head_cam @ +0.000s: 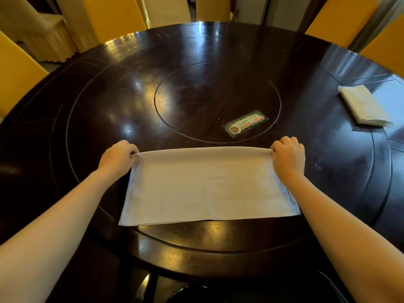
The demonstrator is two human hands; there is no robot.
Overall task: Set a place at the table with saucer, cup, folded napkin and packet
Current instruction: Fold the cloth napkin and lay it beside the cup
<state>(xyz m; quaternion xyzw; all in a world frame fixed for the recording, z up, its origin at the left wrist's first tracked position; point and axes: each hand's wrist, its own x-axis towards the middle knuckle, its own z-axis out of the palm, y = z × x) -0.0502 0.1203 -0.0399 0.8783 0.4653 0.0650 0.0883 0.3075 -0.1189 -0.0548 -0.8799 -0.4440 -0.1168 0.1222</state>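
Observation:
A white cloth napkin (207, 186) lies flat on the dark round table (109, 101), folded in half into a wide rectangle with its fold along the far edge. My left hand (119, 157) pinches the far left corner of the napkin. My right hand (288, 155) pinches the far right corner. A green packet (246, 125) with red print lies beyond the napkin, inside the table's inner ring. No saucer or cup is in view.
A second folded white napkin (364, 106) lies at the table's right side. Yellow-covered chairs (17, 73) stand around the far rim. A dark round object (196, 295) shows below the near table edge.

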